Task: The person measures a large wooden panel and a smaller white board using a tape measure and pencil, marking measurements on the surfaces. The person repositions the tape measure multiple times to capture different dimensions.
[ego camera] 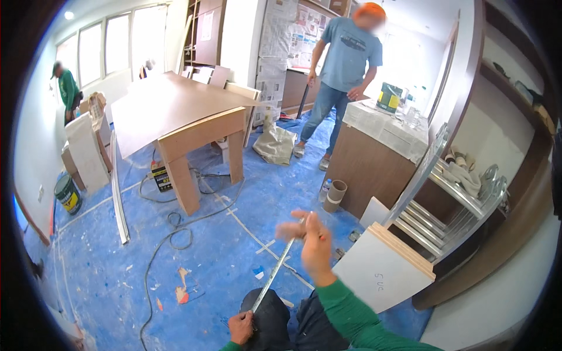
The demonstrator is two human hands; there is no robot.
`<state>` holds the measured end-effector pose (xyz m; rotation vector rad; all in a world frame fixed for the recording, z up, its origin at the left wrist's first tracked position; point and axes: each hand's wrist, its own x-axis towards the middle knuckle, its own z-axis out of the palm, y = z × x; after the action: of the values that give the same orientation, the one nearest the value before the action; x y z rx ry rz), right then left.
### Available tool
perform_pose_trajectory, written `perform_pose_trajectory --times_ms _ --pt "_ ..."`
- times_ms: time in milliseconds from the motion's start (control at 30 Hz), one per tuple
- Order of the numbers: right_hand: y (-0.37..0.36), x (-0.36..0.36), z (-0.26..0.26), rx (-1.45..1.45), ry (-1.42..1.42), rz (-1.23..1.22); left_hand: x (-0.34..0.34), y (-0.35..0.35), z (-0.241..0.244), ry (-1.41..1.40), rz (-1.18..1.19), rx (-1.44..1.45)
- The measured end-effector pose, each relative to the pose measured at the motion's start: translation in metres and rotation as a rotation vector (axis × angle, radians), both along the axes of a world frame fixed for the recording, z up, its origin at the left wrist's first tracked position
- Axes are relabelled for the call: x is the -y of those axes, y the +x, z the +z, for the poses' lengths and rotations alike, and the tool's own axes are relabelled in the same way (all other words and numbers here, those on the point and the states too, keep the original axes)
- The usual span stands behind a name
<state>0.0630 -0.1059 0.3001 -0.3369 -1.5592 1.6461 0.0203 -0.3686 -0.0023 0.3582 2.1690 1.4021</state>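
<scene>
A metal tape measure blade [275, 273] runs from my lap up and away over the blue-covered floor. Its near end is pinched in my left hand [241, 327], low beside my knee. My right hand [309, 241] is raised in front of me at the blade's far end, its fingers blurred; something small with a bit of orange shows in the palm, perhaps the tape's case, mostly hidden by the fingers. Both my sleeves are green. To the right of my right hand, white panels [377, 272] with handwriting on the front one lean together.
A wooden worktable [202, 127] carries a large sheet; a cable [151, 272] loops over the floor. A person [351, 57] in blue stands by a covered counter [382, 127]. An aluminium ladder [421, 175] leans at the right. Another person [68, 90] is far left.
</scene>
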Motion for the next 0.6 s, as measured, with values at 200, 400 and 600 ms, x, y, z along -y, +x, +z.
perform_pose_trajectory --times_ms 200,400,600 --pt "0.009 0.013 -0.097 0.103 0.244 0.342 0.003 0.013 0.026 -0.023 -0.034 0.148" --pt "-0.021 0.023 -0.088 0.24 0.754 -0.139 0.021 0.005 -0.013 -0.08 0.072 0.01" --pt "-0.015 0.02 -0.072 0.301 0.411 0.077 0.005 0.005 0.016 -0.129 0.061 -0.075"
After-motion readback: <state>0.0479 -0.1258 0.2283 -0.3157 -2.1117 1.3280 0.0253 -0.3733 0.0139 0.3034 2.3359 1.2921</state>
